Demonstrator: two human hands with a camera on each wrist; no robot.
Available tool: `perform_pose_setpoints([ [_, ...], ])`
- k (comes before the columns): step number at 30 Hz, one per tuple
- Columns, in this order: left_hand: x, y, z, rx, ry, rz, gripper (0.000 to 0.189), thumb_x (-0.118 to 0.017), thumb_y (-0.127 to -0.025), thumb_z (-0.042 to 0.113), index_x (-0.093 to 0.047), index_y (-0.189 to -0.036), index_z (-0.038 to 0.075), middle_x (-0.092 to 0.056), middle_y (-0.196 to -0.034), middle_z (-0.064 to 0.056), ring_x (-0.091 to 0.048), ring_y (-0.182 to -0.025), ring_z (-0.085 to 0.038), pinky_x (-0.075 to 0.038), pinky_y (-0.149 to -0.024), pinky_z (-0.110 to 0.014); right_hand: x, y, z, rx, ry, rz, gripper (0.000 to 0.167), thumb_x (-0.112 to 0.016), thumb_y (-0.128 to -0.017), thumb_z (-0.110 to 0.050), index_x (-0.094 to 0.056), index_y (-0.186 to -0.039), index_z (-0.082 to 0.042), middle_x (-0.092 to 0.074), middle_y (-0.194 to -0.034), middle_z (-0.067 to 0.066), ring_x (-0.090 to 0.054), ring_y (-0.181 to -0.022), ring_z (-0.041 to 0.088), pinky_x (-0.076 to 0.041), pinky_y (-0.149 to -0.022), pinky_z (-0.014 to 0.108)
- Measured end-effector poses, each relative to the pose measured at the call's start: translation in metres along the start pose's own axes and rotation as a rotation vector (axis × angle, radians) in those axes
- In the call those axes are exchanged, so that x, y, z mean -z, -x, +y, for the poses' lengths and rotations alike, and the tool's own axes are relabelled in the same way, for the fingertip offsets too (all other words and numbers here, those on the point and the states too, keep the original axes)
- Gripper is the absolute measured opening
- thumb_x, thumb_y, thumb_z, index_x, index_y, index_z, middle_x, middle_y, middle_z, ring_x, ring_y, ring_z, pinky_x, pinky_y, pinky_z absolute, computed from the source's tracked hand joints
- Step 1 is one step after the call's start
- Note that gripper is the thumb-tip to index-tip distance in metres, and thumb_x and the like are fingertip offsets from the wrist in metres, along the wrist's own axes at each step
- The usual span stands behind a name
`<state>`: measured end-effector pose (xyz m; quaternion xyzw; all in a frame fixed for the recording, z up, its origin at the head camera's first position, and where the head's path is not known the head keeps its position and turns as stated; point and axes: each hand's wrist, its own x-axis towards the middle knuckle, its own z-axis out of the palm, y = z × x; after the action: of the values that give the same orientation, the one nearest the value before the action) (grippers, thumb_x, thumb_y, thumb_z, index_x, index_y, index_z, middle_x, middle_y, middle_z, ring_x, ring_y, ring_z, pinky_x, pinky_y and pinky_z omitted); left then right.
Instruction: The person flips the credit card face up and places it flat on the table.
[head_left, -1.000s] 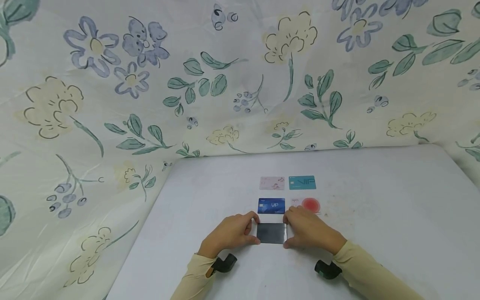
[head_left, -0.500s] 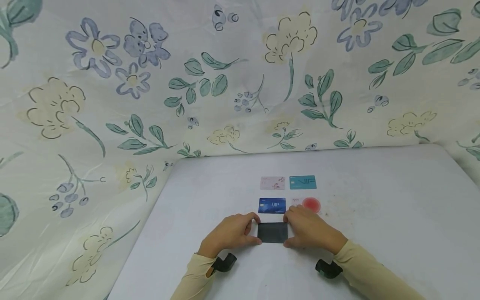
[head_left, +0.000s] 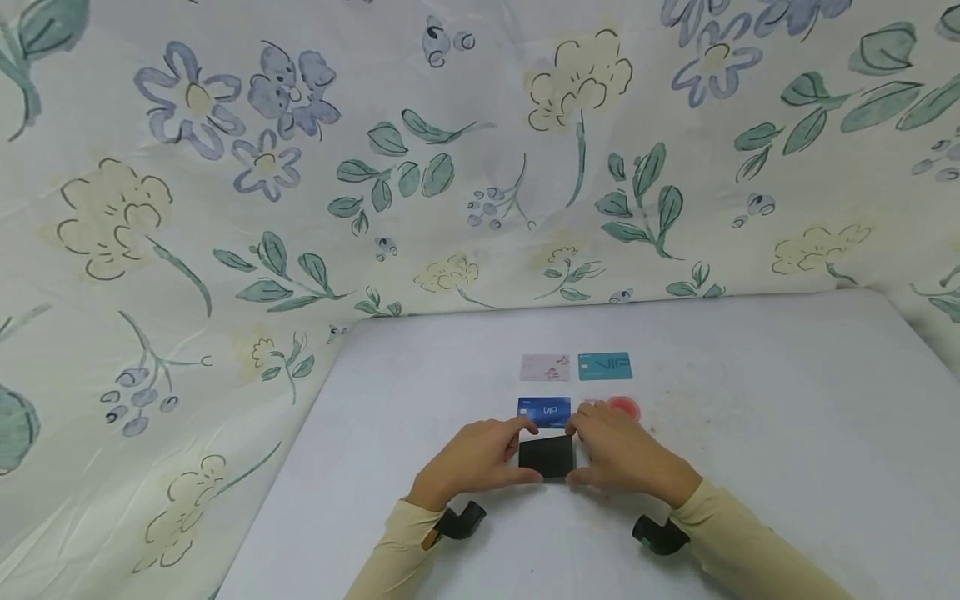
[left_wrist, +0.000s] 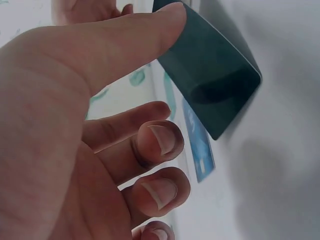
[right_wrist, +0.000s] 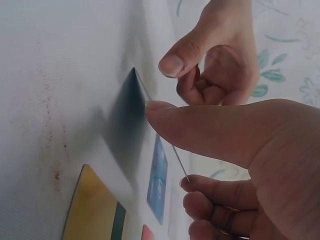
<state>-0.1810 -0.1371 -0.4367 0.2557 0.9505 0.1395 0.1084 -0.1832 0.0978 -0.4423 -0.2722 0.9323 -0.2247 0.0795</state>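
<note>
A dark card is tilted up off the white table between the two hands. My right hand pinches it by its right side, thumb on one edge and forefinger on the opposite one, as the right wrist view shows. At its left side is my left hand, thumb and forefinger spread apart. From the right wrist, a gap shows between the left thumb and the card. A blue VIP card lies just beyond, partly behind the left forefinger. Right of that, a card with a red circle is partly covered by my right hand.
A pale pink card and a teal VIP card lie in the far row. A yellow card with a dark stripe lies below my right hand, hidden in the head view. Floral cloth hangs behind the table.
The dark card lay flat with both hands at its sides; now it is lifted and tilted. The left hand has shifted slightly right and away from the person, and its fingers are off the card's corners.
</note>
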Motion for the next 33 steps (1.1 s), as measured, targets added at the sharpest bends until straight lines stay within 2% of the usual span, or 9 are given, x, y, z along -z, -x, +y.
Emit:
perform_pose_setpoints([
  [7, 0.000, -0.005, 0.008, 0.000, -0.029, -0.003, 0.067, -0.082, -0.082, 0.055, -0.062, -0.136, 0.020, -0.048, -0.071, 0.011, -0.041, -0.062, -0.003, -0.031, -0.058, -0.020, 0.004, 0.002, 0.002, 0.038, 0.030, 0.025, 0.054, -0.094, -0.073, -0.034, -0.069, -0.114, -0.009, -0.065, -0.100, 0.000, -0.053, -0.094, 0.016, -0.052, -0.092, 0.041],
  [15, -0.001, -0.009, 0.016, -0.030, -0.075, -0.001, 0.070, -0.083, -0.082, 0.056, -0.060, -0.137, 0.020, -0.049, -0.072, 0.010, -0.042, -0.064, -0.004, -0.031, -0.059, -0.020, 0.005, 0.002, 0.002, 0.059, 0.053, 0.052, 0.055, -0.094, -0.074, -0.035, -0.070, -0.115, -0.008, -0.067, -0.105, 0.002, -0.053, -0.095, 0.017, -0.051, -0.091, 0.041],
  [22, -0.003, -0.013, 0.020, -0.045, -0.077, 0.030, 0.071, -0.082, -0.081, 0.059, -0.060, -0.137, 0.020, -0.050, -0.072, 0.012, -0.042, -0.063, -0.003, -0.031, -0.059, -0.020, 0.008, 0.003, 0.004, 0.108, 0.069, 0.083, 0.055, -0.093, -0.074, -0.036, -0.070, -0.115, -0.009, -0.067, -0.106, 0.003, -0.054, -0.096, 0.017, -0.051, -0.089, 0.041],
  [33, -0.003, -0.015, 0.022, -0.082, -0.114, 0.057, 0.069, -0.081, -0.081, 0.059, -0.061, -0.136, 0.022, -0.049, -0.072, 0.013, -0.041, -0.063, -0.003, -0.029, -0.062, -0.021, 0.012, 0.005, -0.002, 0.101, 0.052, 0.088, 0.057, -0.094, -0.073, -0.037, -0.071, -0.116, -0.008, -0.068, -0.107, 0.003, -0.056, -0.098, 0.018, -0.051, -0.090, 0.042],
])
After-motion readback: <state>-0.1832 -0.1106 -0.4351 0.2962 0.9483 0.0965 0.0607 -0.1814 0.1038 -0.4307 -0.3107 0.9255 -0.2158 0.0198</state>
